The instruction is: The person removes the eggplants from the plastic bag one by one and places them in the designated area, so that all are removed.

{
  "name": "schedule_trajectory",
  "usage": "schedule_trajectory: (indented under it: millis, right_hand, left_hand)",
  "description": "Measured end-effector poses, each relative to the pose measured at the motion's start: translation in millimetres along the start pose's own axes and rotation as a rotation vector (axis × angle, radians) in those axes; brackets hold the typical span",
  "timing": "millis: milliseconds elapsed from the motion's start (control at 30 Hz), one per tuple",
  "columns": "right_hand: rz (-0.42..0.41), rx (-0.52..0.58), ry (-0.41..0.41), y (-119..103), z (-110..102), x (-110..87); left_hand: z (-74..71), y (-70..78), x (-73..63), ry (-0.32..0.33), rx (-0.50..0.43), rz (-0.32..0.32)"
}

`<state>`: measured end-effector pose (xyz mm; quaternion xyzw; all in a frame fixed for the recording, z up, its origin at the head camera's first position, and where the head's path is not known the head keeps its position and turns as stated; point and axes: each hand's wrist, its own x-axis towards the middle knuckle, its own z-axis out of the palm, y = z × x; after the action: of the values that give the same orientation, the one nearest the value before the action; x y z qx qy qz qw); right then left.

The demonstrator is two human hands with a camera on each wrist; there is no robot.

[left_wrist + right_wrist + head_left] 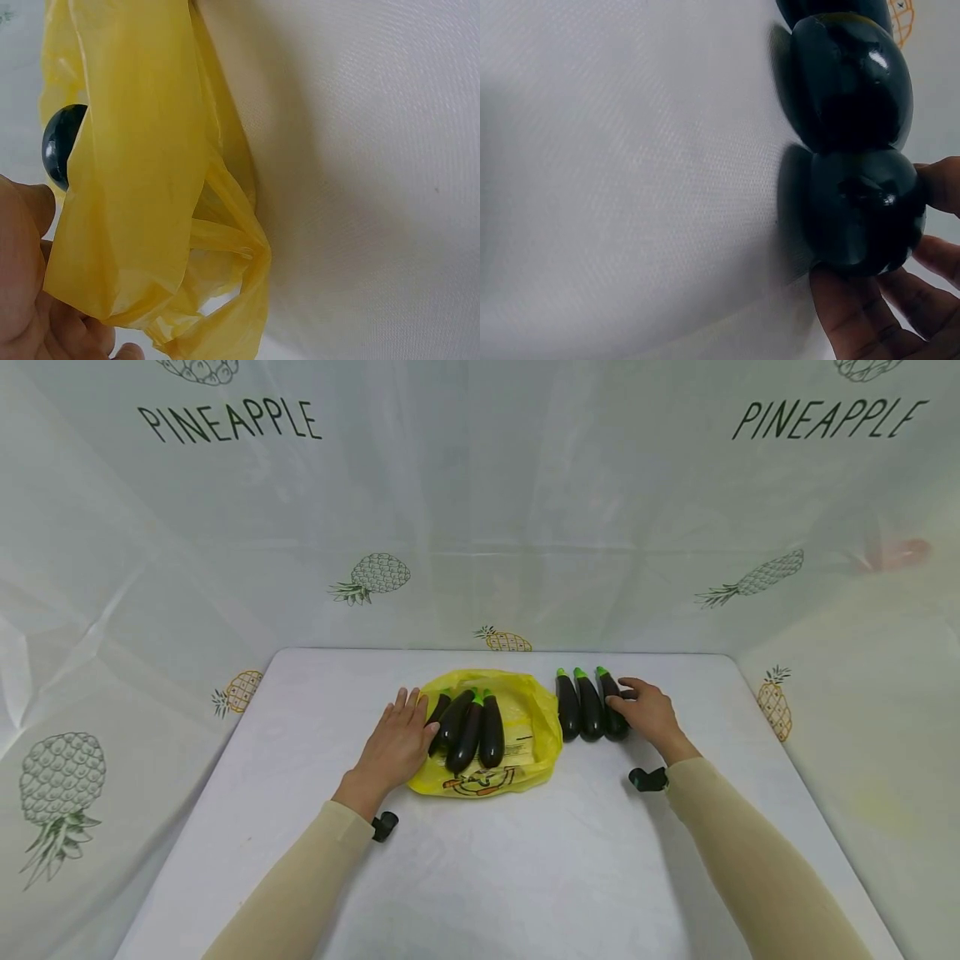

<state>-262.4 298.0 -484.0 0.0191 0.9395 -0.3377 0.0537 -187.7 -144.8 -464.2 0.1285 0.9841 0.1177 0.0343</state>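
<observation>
A yellow plastic bag (pixel 536 752) lies on the table with its mouth spread, several dark eggplants (pixel 491 735) with green stem ends on it. At its left rim rests my left hand (pixel 395 739), fingers straight; in the left wrist view the bag's edge (pixel 142 172) passes between thumb and fingers, with one eggplant end (pixel 60 146) showing behind. Right of the bag, three eggplants lie side by side. My right hand (pixel 651 714) grips the rightmost eggplant (pixel 611 697), thumb on one side and fingers on the other, as the right wrist view shows around its rounded end (pixel 862 214).
The white table (pixel 510 877) extends toward me in front of the bag. A pale sheet printed with pineapples (pixel 480 485) hangs behind the table and along both sides. Each wrist carries a small black device (pixel 648 779).
</observation>
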Motion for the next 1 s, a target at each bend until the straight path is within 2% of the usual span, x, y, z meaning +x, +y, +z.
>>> schedule_trajectory:
  millis: [467,800,1000]
  right_hand:
    - [0.012,0.013,0.044,-0.4,-0.6,-5.5]
    - [-0.035,0.08,0.118,-7.1,-2.2,-9.3]
    - [-0.07,0.096,0.159,-20.9,-3.1,-13.2]
  left_hand:
    - [-0.9,0.1,0.1,-0.006,0.002,-0.004]
    - [-1.6,0.0,0.1,-0.005,0.002,-0.005]
    - [-1.6,-0.7,0.3,-0.007,0.003,0.0]
